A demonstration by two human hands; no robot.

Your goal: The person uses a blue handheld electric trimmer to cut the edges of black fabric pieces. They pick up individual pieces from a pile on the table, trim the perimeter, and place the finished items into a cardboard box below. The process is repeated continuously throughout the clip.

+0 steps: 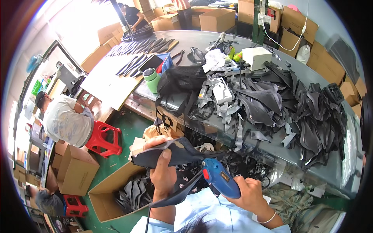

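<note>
My left hand (162, 167) is closed around a dark grey moulded piece of sheet material (167, 152), thumb on the near side and fingers behind it. My right hand (248, 195) grips a blue electric cutter (221, 178) with a red button; its head touches the right end of the piece, and its blade is hidden. A long dark strip (179, 197) hangs from near the cutter's head and crosses in front of my left forearm. At lower left, a cardboard box (101, 202) holds several similar dark shaped pieces (134, 193).
A grey table (289, 153) bears a heap of dark pieces (264, 97), a black bag (182, 79), a green bottle (150, 80) and a white box (256, 57). Offcuts lie beneath it. At left, a person (68, 118) sits on a red stool (104, 138).
</note>
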